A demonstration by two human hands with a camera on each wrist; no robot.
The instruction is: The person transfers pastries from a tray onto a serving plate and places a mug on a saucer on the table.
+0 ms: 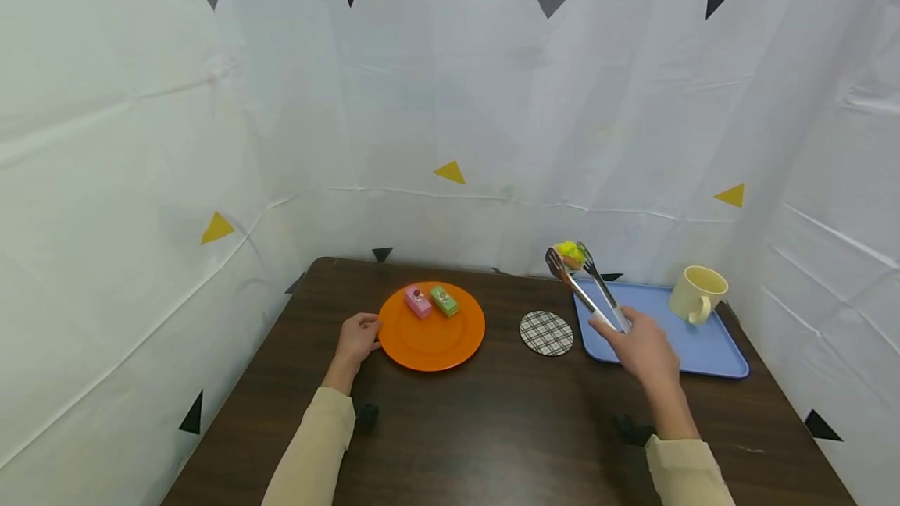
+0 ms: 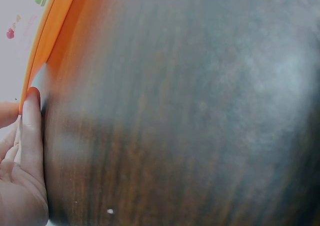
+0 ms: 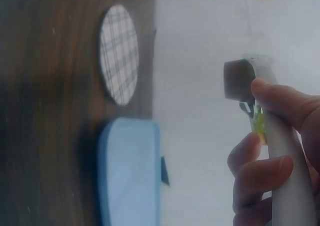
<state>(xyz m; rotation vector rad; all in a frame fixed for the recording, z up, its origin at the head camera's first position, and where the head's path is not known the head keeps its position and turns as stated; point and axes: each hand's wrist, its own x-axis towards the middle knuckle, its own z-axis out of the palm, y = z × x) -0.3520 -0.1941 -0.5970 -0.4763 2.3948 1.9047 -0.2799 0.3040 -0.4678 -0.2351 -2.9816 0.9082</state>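
My left hand (image 1: 358, 338) pinches the left rim of an orange plate (image 1: 432, 346), thumb above and fingers below in the left wrist view. On the plate lie a pink cake piece (image 1: 418, 302) and a green cake piece (image 1: 444, 301), side by side near its far edge. Raised over the blue tray, my right hand (image 1: 643, 346) grips metal tongs (image 1: 605, 295) with dark tips. Between those tips is a small yellow-topped piece (image 1: 570, 254) with a brownish base, partly hidden by the tongs in the right wrist view.
A pale yellow mug (image 1: 698, 293) stands on the blue tray (image 1: 710, 350) at the right. A round checked coaster (image 1: 546, 333) lies between plate and tray. White sheeting with triangles surrounds the dark wooden table (image 1: 492, 428) at the back and sides.
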